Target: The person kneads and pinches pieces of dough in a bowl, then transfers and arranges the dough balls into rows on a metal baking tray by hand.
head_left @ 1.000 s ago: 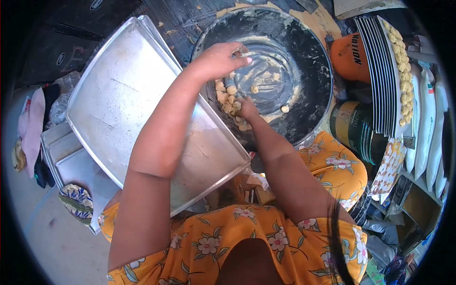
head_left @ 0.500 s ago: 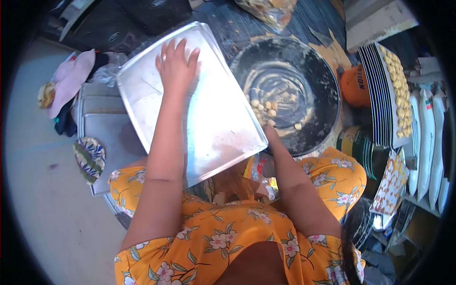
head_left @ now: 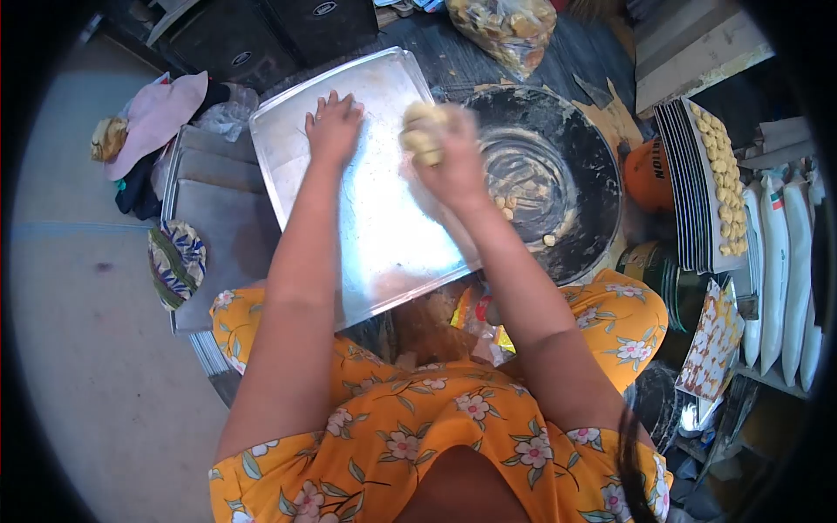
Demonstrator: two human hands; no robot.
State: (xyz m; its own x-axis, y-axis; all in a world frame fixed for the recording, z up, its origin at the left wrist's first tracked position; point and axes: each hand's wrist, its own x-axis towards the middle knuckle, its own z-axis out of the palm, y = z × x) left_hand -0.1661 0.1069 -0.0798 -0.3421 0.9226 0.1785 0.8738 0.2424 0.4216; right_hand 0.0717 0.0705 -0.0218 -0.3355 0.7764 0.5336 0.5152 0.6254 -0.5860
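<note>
A shiny metal baking tray [head_left: 392, 235] lies tilted across my lap, its right edge overlapping a black basin [head_left: 597, 174]. My left hand [head_left: 336, 126] rests on the tray's upper left part, fingers apart and slightly bent. Over the tray's right side, my right hand [head_left: 458, 161] is closed on a handful of pale yellow dough pieces [head_left: 425, 135]; motion blurs them, so separate pieces are hard to make out. A few small dough balls [head_left: 549, 240] remain visible in the floury basin, partly hidden by my right forearm.
At right stands a stack of trays [head_left: 684, 183], the outermost carrying rows of dough balls [head_left: 724, 174]. An orange container [head_left: 647, 174] sits beside the basin. A filled plastic bag [head_left: 506, 30] lies beyond it. More trays [head_left: 218, 200] and a pink hat [head_left: 166, 113] are at left.
My right hand has risen from the basin beside the tray's edge to above the tray, bringing the dough pieces. My left hand stays on the tray, its fingers less spread. The view has shifted slightly.
</note>
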